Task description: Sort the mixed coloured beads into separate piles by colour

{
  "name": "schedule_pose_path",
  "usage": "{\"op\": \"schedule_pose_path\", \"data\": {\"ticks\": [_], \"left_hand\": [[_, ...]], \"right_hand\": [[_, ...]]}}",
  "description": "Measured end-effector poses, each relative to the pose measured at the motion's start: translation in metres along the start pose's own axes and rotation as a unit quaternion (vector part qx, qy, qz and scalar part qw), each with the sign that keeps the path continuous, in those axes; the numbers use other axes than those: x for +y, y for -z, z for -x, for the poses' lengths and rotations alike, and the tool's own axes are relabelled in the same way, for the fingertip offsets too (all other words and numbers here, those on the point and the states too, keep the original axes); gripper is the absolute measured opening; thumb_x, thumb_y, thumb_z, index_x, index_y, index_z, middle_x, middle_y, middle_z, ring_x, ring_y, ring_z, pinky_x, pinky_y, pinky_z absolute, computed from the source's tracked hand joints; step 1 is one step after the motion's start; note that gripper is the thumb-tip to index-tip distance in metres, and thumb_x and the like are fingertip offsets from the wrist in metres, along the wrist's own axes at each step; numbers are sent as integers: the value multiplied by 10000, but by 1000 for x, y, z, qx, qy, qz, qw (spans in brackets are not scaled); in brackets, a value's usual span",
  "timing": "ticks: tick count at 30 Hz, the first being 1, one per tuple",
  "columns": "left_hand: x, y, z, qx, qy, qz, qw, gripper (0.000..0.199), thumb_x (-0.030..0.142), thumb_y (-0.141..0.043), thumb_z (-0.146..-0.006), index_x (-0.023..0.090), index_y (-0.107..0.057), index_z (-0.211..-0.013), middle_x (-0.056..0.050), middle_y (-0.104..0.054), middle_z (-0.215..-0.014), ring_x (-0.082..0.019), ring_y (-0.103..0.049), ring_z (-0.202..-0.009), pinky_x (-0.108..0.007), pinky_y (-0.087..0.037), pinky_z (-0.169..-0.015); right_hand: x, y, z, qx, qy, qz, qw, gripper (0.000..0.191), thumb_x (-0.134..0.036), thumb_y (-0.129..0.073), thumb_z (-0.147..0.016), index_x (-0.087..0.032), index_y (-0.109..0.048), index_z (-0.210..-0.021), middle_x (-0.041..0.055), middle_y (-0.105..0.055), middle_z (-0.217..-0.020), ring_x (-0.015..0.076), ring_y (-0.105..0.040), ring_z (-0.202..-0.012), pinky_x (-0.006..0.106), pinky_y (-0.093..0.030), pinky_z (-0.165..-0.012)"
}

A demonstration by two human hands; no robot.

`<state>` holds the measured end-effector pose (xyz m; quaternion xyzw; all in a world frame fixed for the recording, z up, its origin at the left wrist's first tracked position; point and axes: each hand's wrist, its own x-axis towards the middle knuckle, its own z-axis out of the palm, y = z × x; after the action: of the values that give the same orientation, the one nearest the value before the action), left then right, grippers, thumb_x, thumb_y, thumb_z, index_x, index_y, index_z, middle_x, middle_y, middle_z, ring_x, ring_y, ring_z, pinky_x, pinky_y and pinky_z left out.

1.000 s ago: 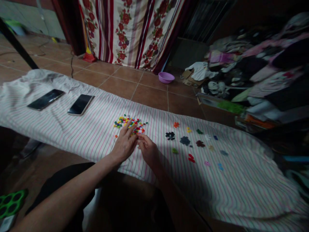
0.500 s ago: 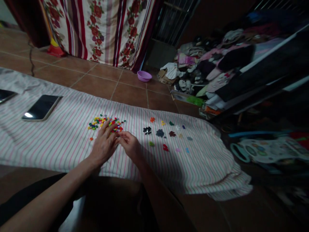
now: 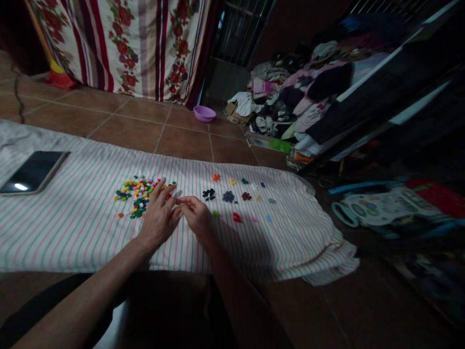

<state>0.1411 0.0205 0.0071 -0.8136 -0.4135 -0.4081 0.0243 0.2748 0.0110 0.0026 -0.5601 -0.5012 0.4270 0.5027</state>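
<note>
My left hand (image 3: 159,218) reaches over the right side of a pile of small coloured blocks (image 3: 139,190), its fingers spread. Its thumb and forefinger come close to the fingertips of my right hand (image 3: 199,214), which are pinched together. Whatever lies in that pinch is too small to make out. To the right, little groups sorted by colour rest on the striped cloth (image 3: 290,242). Among them are black pieces (image 3: 209,194), dark grey pieces (image 3: 228,196), brown pieces (image 3: 246,196), red pieces (image 3: 237,217) and orange pieces (image 3: 216,178). One orange block (image 3: 120,215) sits apart, left of the pile.
A phone (image 3: 33,170) lies at the cloth's left end. Beyond the cloth, a purple basin (image 3: 204,114) stands on the tiled floor before a floral curtain (image 3: 141,48). Clothes (image 3: 290,94) are heaped at the back right. A light-coloured board with a handle (image 3: 378,207) is at the right.
The view has swung right, so most things appear further left. My left hand has shifted right relative to the pile, uncovering more blocks, including green ones. My hands stay close together.
</note>
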Motion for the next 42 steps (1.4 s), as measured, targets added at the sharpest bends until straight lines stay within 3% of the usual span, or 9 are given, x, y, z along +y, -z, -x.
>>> {"op": "schedule_pose_path", "data": {"ticks": [3, 8, 12, 17, 24, 31, 35, 39, 42], "left_hand": [[9, -11, -4, -10, -2, 12, 1000, 120, 210, -528, -881, 176, -594, -976, -139, -528, -1308, -300, -251, -1448, -528, -372, -1138], [29, -35, -10, -69, -12, -20, 997, 332, 259, -501, -907, 220, -584, -1226, -156, -382, -1494, -353, -126, -1491, -589, -342, -1115], [45, -56, -11, -117, 8, -41, 992, 387, 355, -504, -915, 289, -566, -1291, -136, -292, -1573, -377, -107, -1493, -614, -303, -1118], [55, -72, -11, -111, 42, -45, 992, 372, 349, -479, -926, 238, -590, -1263, -164, -345, -1547, -381, -134, -1488, -606, -303, -1121], [50, -79, -9, -48, 26, -7, 998, 301, 284, -461, -921, 179, -561, -1185, -183, -440, -1460, -357, -160, -1485, -615, -395, -1060], [41, -78, -8, -61, -5, 10, 998, 245, 165, -468, -874, 205, -555, -1100, -105, -598, -1266, -260, -394, -1382, -617, -293, -1153], [40, -73, -8, -60, -10, -1, 998, 194, 159, -458, -874, 193, -554, -1039, -97, -612, -1208, -251, -418, -1354, -613, -267, -1173], [42, -69, -10, -53, -3, 4, 999, 195, 169, -462, -846, 203, -558, -1012, -93, -592, -1248, -275, -407, -1352, -656, -272, -1151], [48, -65, -13, -41, -8, 7, 999, 175, 172, -458, -838, 218, -576, -958, -74, -627, -1146, -270, -456, -1298, -651, -290, -1149]], "right_hand": [[-7, 14, -4, 46, -15, -31, 998, 182, -309, -601, -709, -209, -676, -842, 14, -727, -788, 166, -674, -711, 285, -533, -678], [-19, 51, -9, 160, -48, -112, 980, 266, -354, -689, -627, -189, -685, -836, 10, -701, -727, 138, -627, -648, 259, -508, -627], [-21, 81, -7, 207, -46, -153, 965, 299, -335, -730, -583, -180, -686, -835, 6, -696, -731, 124, -619, -658, 260, -512, -663], [-13, 109, -6, 235, -56, -134, 961, 306, -310, -726, -592, -169, -702, -863, 25, -718, -780, 143, -659, -742, 290, -540, -759], [4, 134, -10, 220, -29, -47, 974, 309, -307, -658, -661, -174, -721, -933, 52, -757, -874, 214, -707, -885, 348, -559, -845], [23, 149, -13, 171, -39, 20, 984, 340, -261, -572, -700, -189, -730, -993, 58, -763, -884, 223, -717, -917, 395, -550, -895], [23, 146, -11, 169, -59, 3, 984, 343, -249, -574, -698, -186, -724, -999, 69, -763, -901, 229, -711, -958, 425, -534, -937], [22, 146, -9, 168, -86, -29, 982, 356, -266, -596, -681, -179, -722, -1003, 75, -761, -905, 227, -716, -920, 383, -578, -828], [22, 147, -8, 173, -105, -50, 978, 366, -298, -612, -662, -186, -720, -994, 58, -755, -870, 215, -714, -855, 318, -585, -681]]}}
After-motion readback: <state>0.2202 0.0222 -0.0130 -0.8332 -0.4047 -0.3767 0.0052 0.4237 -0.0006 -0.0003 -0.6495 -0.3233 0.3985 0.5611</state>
